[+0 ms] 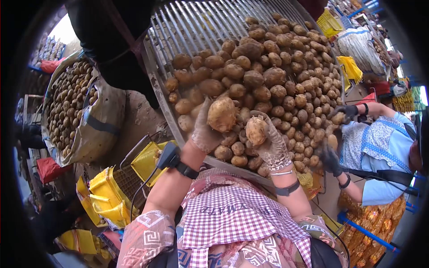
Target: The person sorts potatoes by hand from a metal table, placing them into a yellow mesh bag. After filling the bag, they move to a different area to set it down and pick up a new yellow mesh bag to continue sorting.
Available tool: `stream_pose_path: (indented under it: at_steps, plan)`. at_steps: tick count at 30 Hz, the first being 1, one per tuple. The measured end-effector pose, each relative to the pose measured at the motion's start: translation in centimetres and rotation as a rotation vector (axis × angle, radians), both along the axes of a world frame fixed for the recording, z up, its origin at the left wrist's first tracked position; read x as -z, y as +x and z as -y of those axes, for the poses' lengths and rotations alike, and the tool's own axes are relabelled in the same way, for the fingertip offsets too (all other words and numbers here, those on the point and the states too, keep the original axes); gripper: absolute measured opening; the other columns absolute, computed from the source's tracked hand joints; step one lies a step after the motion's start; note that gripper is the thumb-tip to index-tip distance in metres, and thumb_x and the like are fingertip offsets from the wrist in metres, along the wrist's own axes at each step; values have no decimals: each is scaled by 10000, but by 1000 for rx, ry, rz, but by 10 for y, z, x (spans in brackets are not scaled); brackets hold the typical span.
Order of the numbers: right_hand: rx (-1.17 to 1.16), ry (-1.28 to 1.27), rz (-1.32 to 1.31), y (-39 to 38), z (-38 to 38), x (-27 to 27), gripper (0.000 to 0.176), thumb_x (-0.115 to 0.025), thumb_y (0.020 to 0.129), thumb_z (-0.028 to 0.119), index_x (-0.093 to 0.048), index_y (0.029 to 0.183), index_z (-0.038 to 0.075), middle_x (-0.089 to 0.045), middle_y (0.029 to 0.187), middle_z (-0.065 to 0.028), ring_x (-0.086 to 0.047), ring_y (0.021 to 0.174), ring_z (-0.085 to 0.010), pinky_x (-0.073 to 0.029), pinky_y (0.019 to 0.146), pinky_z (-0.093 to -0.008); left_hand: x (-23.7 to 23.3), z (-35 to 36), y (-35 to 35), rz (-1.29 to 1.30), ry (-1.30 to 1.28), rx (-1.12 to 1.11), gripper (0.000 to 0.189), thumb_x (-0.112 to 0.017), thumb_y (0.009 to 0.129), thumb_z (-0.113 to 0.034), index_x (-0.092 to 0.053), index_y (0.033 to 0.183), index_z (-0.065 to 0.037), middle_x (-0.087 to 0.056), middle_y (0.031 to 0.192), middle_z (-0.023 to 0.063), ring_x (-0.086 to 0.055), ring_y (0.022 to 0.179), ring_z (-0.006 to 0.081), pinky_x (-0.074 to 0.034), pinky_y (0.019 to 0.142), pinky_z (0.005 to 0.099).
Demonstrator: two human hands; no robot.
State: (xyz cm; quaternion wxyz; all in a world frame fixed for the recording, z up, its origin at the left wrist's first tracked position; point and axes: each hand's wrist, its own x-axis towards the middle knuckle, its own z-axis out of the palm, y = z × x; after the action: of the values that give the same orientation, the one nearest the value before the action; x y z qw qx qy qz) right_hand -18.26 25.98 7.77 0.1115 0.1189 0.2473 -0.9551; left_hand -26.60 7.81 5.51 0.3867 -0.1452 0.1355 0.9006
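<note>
My left hand (204, 133), in a soiled light glove, is closed around a large brown potato (222, 114). Close beside it, my right hand (273, 149), in a patterned glove, grips a smaller potato (256, 131) with a rough, pale top. Both are held over the near edge of a metal slatted sorting table (187, 27). Under and beyond my hands lies a thick heap of loose potatoes (286, 76), larger ones towards the left and smaller ones to the right. The undersides of both held potatoes are hidden by my palms.
At right, a co-worker in a blue shirt (388, 144) reaches over the table with dark gloves. A big sack of potatoes (71, 111) stands at left. Yellow crates (107, 196) are by my left side. A person in dark clothes (120, 58) stands at the table's far left.
</note>
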Motion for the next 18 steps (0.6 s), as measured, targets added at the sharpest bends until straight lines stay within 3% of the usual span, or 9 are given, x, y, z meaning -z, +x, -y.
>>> stream_pose_path:
  at_steps: [2, 4, 6, 8, 9, 10, 12, 15, 18]
  plan:
    - [-81, 275, -25, -6, 7, 8, 463, -641, 898, 333, -535, 1238, 37, -600, 1171, -72, -592, 1059, -177, -512, 889, -306, 12, 21, 13, -19, 144, -18, 772, -529, 847, -644, -491, 1283, -7, -611, 1171, 129, -628, 997, 255, -563, 795, 366]
    - [-189, 286, 87, -14, 24, 7, 402, -570, 946, 310, -535, 1221, 18, -604, 1116, -55, -586, 1035, -141, -492, 904, -278, 12, 38, 34, -158, 41, -35, 794, -549, 826, -661, -493, 1297, -25, -587, 1220, 112, -608, 1039, 246, -546, 829, 384]
    - [-362, 539, 41, -16, 44, 20, 339, -551, 958, 248, -545, 1210, 21, -605, 1095, -51, -577, 1025, -127, -482, 901, -270, 24, 59, 65, -248, -196, -98, 697, -580, 856, -597, -507, 1306, -69, -584, 1223, 94, -556, 1132, 223, -461, 973, 402]
    - [-518, 470, 96, -7, 75, 19, 312, -545, 959, 221, -554, 1198, 22, -605, 1095, -51, -570, 1025, -122, -477, 897, -264, 20, 92, 100, -85, -303, -89, 647, -576, 872, -567, -518, 1294, -81, -595, 1193, 78, -564, 1097, 196, -477, 926, 371]
    - [-598, 446, 150, 0, 87, 17, 286, -540, 959, 195, -564, 1186, 23, -604, 1094, -52, -563, 1025, -117, -472, 893, -259, 29, 105, 121, -42, -429, -102, 705, -589, 831, -615, -517, 1297, -91, -607, 1148, 61, -582, 972, 185, -487, 757, 349]
    - [-712, 674, 86, 9, 98, 33, 269, -545, 957, 180, -573, 1174, 24, -601, 1096, -57, -559, 1020, -117, -467, 889, -257, 35, 119, 142, -37, -444, -111, 705, -589, 831, -615, -517, 1297, -91, -607, 1148, 61, -582, 972, 185, -487, 757, 349]
    - [-832, 722, 89, 28, 132, 40, 274, -547, 957, 184, -570, 1175, 20, -600, 1094, -59, -558, 1025, -122, -461, 899, -263, 42, 150, 179, 57, -551, -219, 673, -597, 840, -596, -525, 1283, -95, -609, 1141, 62, -583, 981, 189, -487, 769, 345]
    - [-820, 695, 33, 44, 189, 53, 303, -561, 955, 224, -552, 1183, 25, -589, 1108, -65, -543, 1041, -132, -443, 920, -263, 58, 203, 202, -25, -623, -314, 571, -568, 897, -503, -497, 1298, -102, -605, 1116, 29, -601, 944, 158, -519, 721, 324]
    - [-707, 805, 26, 42, 249, 81, 364, -585, 936, 227, -537, 1232, 19, -592, 1161, -120, -546, 1106, -198, -435, 967, -305, 63, 235, 180, -71, -979, -426, 566, -607, 905, -414, -439, 1333, -84, -576, 1182, 83, -592, 1045, 201, -518, 843, 344]
